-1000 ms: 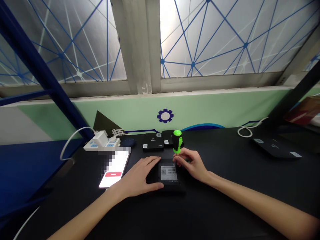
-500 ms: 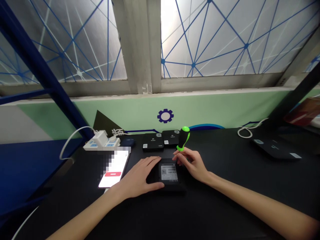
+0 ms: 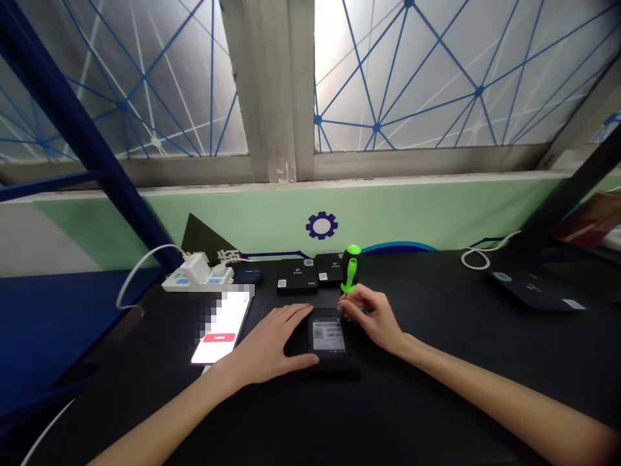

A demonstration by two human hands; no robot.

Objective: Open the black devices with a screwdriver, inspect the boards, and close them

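A flat black box with a white printed label facing up lies on the table in front of me. My left hand grips its left side, fingers at the far edge and thumb at the near edge. Between the thumb and fingers of my right hand is the shaft of a screwdriver with a black and bright green handle. It stands nearly upright over the box's far right corner. Its tip is hidden by my fingers.
Two more black boxes lie behind the work. On the left are a lit phone, a power strip with a white charger, and a small dark case. Another black device and a white cable lie right.
The screwdriver handle has turned and swung a little to the left, now standing more upright. My right fingers have shifted slightly on the shaft. My left hand and the box stay put.
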